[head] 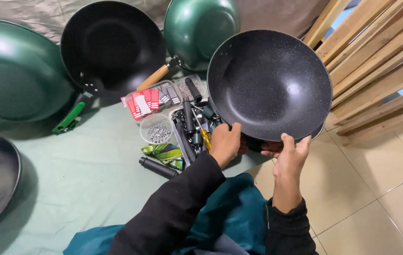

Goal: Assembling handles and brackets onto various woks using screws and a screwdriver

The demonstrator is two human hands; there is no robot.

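Observation:
A black speckled wok (270, 82) is held up, tilted so its inside faces me. My right hand (290, 156) grips its lower rim from below. My left hand (225, 141) is closed at the lower left rim, beside the dark handle socket (254, 143); what it holds is hidden. Below the wok lies a tray of black handles and tools (192, 125).
On the pale green cloth (88, 165) lean a black wok with a wooden handle (112, 45) and green woks (15, 68) (199, 28). A small clear bowl of screws (156, 128), red packets (142, 101) and a loose black handle (158, 167) lie nearby. Wooden slats (376, 61) stand right.

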